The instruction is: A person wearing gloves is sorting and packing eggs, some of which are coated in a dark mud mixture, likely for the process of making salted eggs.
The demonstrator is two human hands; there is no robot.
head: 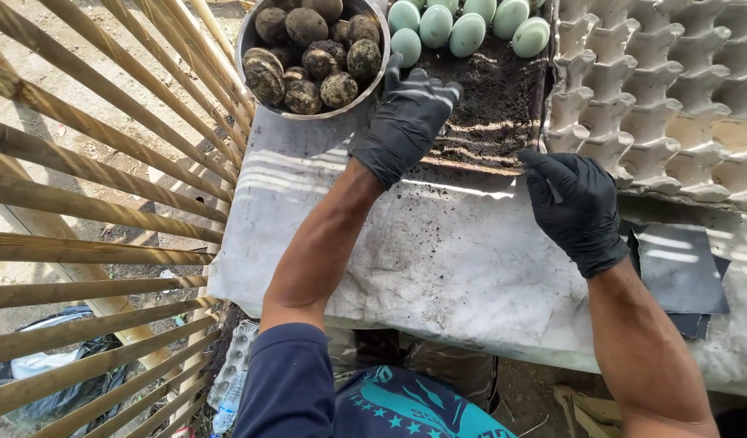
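Both my hands wear black gloves. My left hand (407, 118) rests with fingers spread at the near edge of a dark heap of soil or ash (487, 97), next to a metal bowl (309, 113) full of mud-coated eggs (313, 53). Several pale green eggs (467, 32) lie at the far side of the dark heap. My right hand (576, 207) hovers at the heap's near right corner, fingers curled loosely, holding nothing that I can see. It sits beside a grey pulp egg tray (674, 105).
A grey, stained tabletop (438, 259) lies under everything. Dark flat sheets (682, 276) lie at the right. A slatted bamboo fence (90, 203) runs along the left. Below the table are a plastic bottle (227, 405) and another egg tray (240, 353).
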